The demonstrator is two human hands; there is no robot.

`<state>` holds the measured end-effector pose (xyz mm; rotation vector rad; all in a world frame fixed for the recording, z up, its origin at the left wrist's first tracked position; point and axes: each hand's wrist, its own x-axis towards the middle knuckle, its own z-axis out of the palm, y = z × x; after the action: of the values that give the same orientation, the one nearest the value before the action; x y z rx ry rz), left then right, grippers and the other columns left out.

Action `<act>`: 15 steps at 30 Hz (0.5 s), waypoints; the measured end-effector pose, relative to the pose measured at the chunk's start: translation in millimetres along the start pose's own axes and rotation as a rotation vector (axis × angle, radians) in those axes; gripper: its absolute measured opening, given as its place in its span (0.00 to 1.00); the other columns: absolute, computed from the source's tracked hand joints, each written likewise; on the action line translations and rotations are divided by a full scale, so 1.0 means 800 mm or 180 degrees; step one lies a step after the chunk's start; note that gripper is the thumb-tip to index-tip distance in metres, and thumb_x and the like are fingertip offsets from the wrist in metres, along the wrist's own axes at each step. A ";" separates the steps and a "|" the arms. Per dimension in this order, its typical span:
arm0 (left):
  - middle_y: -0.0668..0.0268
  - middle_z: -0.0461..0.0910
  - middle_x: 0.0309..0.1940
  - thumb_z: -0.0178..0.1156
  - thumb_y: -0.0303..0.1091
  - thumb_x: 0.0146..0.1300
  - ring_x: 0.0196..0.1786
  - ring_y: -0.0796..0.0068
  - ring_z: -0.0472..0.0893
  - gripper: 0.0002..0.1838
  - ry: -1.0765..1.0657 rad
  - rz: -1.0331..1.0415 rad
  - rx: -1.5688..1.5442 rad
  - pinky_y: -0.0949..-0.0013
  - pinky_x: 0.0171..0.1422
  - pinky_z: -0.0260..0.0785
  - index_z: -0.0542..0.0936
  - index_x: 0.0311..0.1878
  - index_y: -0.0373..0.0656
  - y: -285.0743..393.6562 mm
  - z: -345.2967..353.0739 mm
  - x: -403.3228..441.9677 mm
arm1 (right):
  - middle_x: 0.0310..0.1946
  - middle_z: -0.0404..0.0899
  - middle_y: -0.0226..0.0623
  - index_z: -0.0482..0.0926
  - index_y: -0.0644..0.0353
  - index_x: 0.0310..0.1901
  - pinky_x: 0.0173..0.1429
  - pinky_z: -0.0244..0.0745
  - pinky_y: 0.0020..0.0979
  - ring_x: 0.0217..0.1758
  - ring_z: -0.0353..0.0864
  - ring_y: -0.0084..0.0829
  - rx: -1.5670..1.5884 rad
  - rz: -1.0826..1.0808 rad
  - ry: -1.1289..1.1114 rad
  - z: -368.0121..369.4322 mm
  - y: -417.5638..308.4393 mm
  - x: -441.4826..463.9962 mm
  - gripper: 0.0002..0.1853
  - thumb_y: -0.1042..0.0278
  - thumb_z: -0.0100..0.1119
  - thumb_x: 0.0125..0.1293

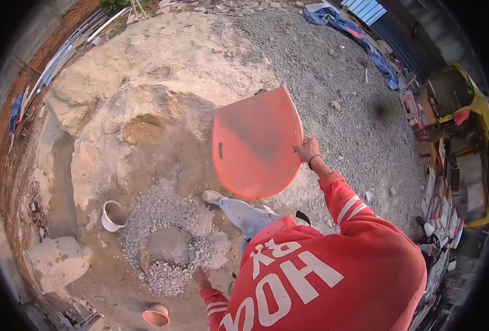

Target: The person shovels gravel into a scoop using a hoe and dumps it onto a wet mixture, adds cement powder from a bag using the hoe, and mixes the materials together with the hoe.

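Note:
My right hand (309, 150) grips the rim of an orange plastic scoop pan (258, 146), with a straight front edge and rounded back. Dusty grey marks darken its inner face, and a handle slot shows on its far side. The pan hangs in front of my legs, tilted, and looks to hold nothing. Lower down, my left hand (202, 277) hangs beside a ring of pale gravel (164, 212); its fingers look loosely stretched and I see nothing in them. Inside the ring lies a smooth grey patch (170, 245).
A white bucket (113, 216) stands beyond the gravel ring, near a stained pale drum (57, 265) lying on its side. An orange-rimmed bucket (156, 315) sits at the bottom. Sand is heaped (123, 105) ahead; grey gravel (344, 99) spreads rightward towards piled clutter (443, 215).

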<state>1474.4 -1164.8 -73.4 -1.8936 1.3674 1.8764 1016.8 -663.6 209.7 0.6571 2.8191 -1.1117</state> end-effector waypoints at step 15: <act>0.57 0.81 0.41 0.58 0.34 0.64 0.34 0.56 0.84 0.15 -0.1351 0.0428 0.1807 0.56 0.36 0.81 0.77 0.52 0.40 0.076 0.220 -0.088 | 0.39 0.85 0.47 0.81 0.66 0.49 0.45 0.83 0.36 0.42 0.87 0.40 0.1377 0.3905 0.1836 -0.011 0.622 -0.399 0.21 0.60 0.65 0.58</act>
<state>1321.0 -1049.6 -21.0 -1.0901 1.6640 1.5786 1506.7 -450.8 -43.5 2.5287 1.6509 -1.2605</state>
